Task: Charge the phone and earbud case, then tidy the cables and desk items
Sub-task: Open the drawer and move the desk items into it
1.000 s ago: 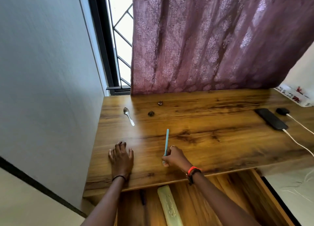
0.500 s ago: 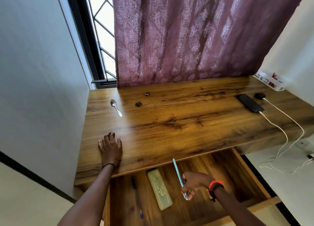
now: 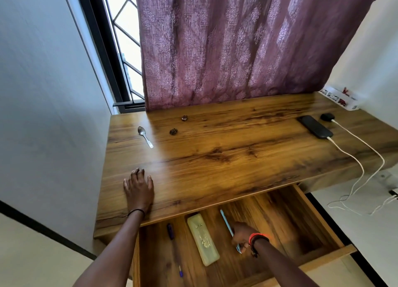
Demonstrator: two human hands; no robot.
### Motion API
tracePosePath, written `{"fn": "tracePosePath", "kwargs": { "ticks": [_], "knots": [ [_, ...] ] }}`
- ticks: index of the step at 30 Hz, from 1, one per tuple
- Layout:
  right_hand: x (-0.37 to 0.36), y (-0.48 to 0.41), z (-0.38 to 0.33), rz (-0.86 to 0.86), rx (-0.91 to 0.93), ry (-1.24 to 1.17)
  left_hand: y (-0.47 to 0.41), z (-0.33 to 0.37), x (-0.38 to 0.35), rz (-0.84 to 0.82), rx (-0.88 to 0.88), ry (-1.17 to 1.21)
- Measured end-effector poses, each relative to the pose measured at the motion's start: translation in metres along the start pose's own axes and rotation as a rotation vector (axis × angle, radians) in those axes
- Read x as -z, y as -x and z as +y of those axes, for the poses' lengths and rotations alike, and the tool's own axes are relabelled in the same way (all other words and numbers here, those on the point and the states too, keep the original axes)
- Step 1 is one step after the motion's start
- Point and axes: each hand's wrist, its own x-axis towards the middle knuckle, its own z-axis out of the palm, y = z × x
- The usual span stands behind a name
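Right grip [image 3: 242,235] clamped on slim blue pen [image 3: 226,221] inside open drawer [image 3: 286,222]; left grip [image 3: 139,189] flat on surface [image 3: 237,157]. Tidying step: next, likely release pen onto drawer floor. Phone [image 3: 315,126] and earbud case [image 3: 327,117], far right, on 2 cables [image 3: 331,139].

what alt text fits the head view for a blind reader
A person's right hand holds a slim blue pen inside the open desk drawer while the left hand lies flat on the wooden desk. A phone and earbud case sit cabled far right.
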Motion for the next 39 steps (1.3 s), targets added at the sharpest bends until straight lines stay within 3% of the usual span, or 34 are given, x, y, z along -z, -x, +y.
{"fn": "tracePosePath", "kwargs": {
  "ticks": [12, 23, 25, 33, 39],
  "knots": [
    [0.020, 0.012, 0.001, 0.062, -0.041, -0.052, 0.000, 0.001, 0.002, -0.021, 0.002, -0.002],
    [0.129, 0.036, -0.036, -0.042, 0.083, -0.076, -0.012, 0.028, -0.001, 0.015, -0.002, 0.044],
    [0.146, 0.030, -0.051, 0.001, 0.121, -0.112, -0.015, 0.039, -0.006, 0.019, -0.013, 0.045],
    [0.187, -0.037, -0.118, 0.456, 0.312, -0.168, -0.028, 0.086, -0.029, 0.021, -0.114, 0.061],
    [0.196, -0.084, -0.169, 0.528, 0.376, -0.180, -0.027, 0.089, -0.045, 0.035, -0.138, -0.037]
  ]
}}
